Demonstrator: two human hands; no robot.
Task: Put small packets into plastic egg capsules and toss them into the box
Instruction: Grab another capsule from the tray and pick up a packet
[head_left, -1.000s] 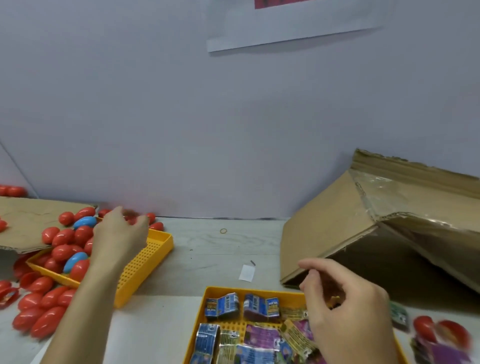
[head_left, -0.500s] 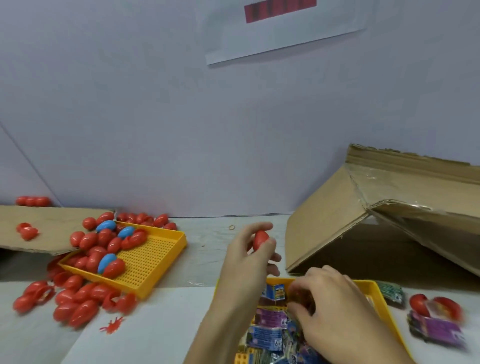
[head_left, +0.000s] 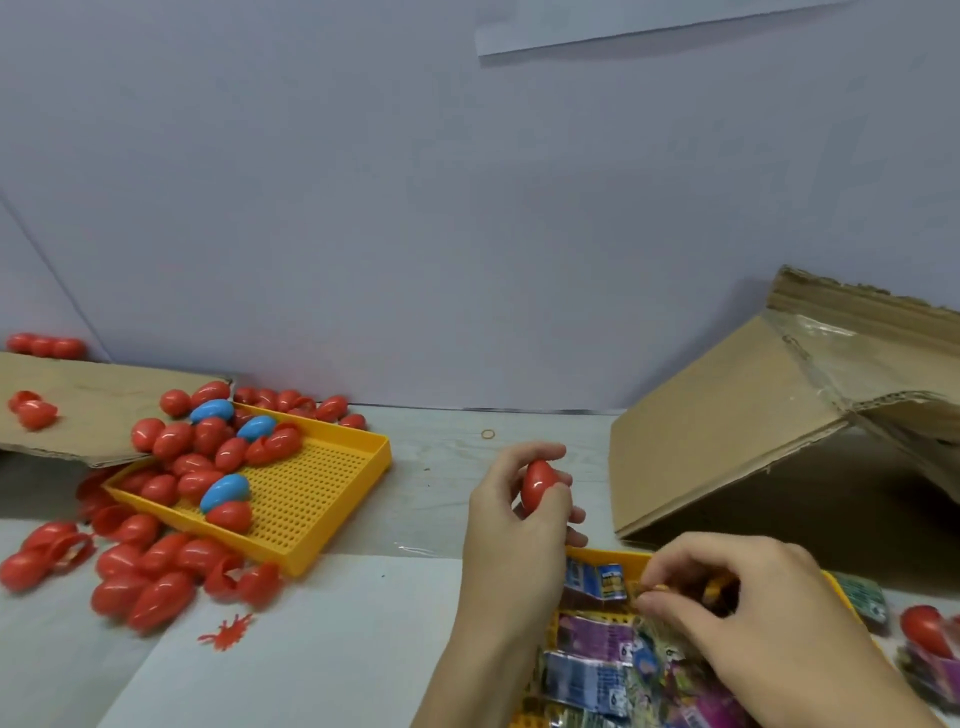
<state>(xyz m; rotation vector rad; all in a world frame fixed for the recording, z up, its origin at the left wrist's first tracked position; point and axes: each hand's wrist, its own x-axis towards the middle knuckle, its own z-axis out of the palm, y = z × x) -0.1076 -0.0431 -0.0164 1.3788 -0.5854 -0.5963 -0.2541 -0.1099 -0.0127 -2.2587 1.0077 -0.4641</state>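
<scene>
Left hand (head_left: 519, 514) raised, gripping egg (head_left: 537, 484); right hand (head_left: 753, 613) pinching packet (head_left: 647, 590)

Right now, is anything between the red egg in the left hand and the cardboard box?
Nothing visible: the left hand holds the red egg over bare table, and the cardboard box lies directly beside it.

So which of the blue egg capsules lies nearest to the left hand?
The blue egg capsule alone on the yellow tray's mesh, stacked on a red one; the other two sit farther back, from the left hand.
</scene>
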